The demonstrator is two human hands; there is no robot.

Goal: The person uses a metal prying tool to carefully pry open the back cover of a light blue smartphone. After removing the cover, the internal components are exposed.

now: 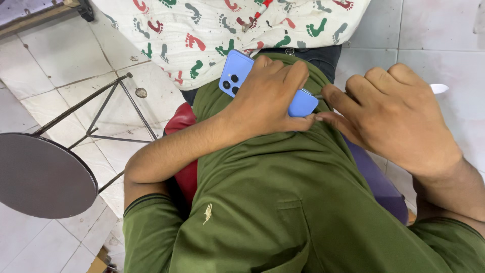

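Clearly gripped in the left hand (268, 96) against the green shirt (283, 202), blue phone (237, 73) lying far-left to near-right, right hand's (394, 116) fingers (331, 117) pinched narrow on a thin tool (438, 88) at its right end.

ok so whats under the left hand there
Under the left hand lies a blue phone, back up, its camera corner and lower end showing. Its middle is covered. The right hand touches its end.

Left hand (268, 93) grips a blue phone (242, 76) against the green shirt (283, 202); right hand (399, 114) pinches a thin tool (438, 88) at the phone's edge.
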